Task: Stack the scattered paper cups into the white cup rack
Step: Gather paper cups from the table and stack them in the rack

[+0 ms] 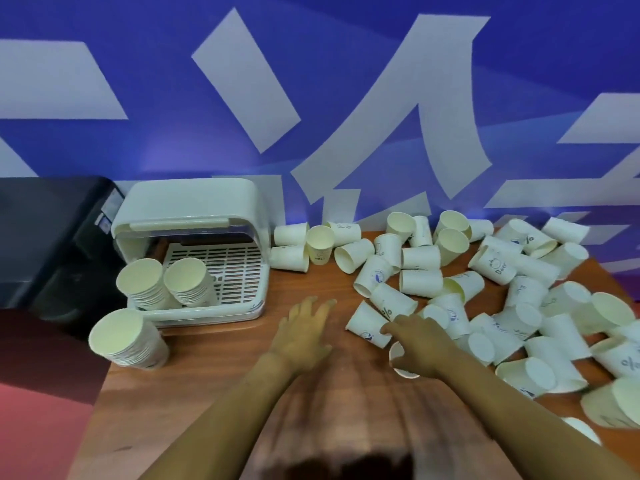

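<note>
Paper cups [460,271], dozens of them, lie scattered on their sides across the right half of the wooden table [214,368]; some overlap, a few have their open mouths toward the camera, several carry blue print.

Head view, the only one. White cup rack [194,244] stands at the table's back left, lid raised, slatted tray exposed. Two nested stacks [164,284] lean inside it at the front left corner, side by side. A third stack [130,337] stands on the table just outside the rack, front left, tilted, not yet in. A black appliance [52,244] is left of the rack; a blue wall with large white shapes lies behind.

Left hand [304,327]: fingers spread and straight, holding nothing, above bare table between the rack and the pile. Slightly blurred.

Right hand [420,344]: at the near edge of the pile, fingers curled around a single cup [398,358] whose rim shows beneath the palm. Its fingertips reach toward a neighbouring cup [369,325] lying on its side; contact cannot be confirmed.

Step in hand, as I judge it: collecting loose cups to build a fresh nest. Well under half appears done, since most cups remain loose.

Next move likely calls for turning the gripped cup mouth-up, with the free left hand bringing another to slide inside, rims aligned, before carrying the nest to the rack's open tray space on the right.
</note>
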{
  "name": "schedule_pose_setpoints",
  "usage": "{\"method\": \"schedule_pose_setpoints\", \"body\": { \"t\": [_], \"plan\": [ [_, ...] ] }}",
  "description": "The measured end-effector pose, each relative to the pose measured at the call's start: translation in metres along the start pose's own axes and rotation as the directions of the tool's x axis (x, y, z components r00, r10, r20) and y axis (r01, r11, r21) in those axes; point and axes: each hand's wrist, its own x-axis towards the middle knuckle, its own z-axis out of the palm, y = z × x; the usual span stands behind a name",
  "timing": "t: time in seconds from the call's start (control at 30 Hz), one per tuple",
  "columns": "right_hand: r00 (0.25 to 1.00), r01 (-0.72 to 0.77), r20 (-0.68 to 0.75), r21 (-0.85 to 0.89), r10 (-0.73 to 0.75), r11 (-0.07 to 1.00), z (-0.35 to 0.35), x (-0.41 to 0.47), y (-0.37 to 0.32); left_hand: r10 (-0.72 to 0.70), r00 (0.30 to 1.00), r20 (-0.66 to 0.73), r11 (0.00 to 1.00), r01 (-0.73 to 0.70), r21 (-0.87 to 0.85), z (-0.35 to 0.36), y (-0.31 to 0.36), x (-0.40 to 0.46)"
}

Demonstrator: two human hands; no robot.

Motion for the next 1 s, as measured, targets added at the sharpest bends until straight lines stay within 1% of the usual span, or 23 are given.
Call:
{"method": "schedule_pose_setpoints", "body": {
  "t": [0.13, 0.37, 0.53, 0.73, 0.87, 1.0],
  "plan": [
    [0.996, 0.078, 0.061, -0.113, -0.071, 0.991, 0.006, 0.004, 0.024, -0.003, 1.0, 0.029, 0.998, 0.002, 0.062, 0.008, 0.027, 0.021],
    [0.979, 0.195, 0.082, -0.144, -0.185, 0.97, 0.027, 0.015, 0.046, -0.023, 0.993, 0.116, 0.982, 0.001, 0.188, 0.023, 0.049, 0.058],
    [0.976, 0.198, 0.122, -0.179, -0.178, 0.964, 0.034, 0.028, 0.059, -0.034, 0.991, 0.133, 0.968, 0.0, 0.249, 0.034, 0.052, 0.083],
    [0.972, 0.211, 0.152, -0.228, -0.179, 0.951, 0.032, 0.04, 0.066, -0.05, 0.99, 0.13, 0.964, 0.013, 0.266, 0.042, 0.054, 0.105],
    [0.969, 0.204, 0.179, -0.207, -0.168, 0.957, 0.025, 0.046, 0.066, -0.065, 0.991, 0.118, 0.958, 0.029, 0.285, 0.048, 0.049, 0.109],
    [0.97, 0.18, 0.189, -0.13, -0.154, 0.975, 0.017, 0.047, 0.065, -0.068, 0.992, 0.103, 0.971, 0.042, 0.235, 0.049, 0.04, 0.11]
  ]
}}
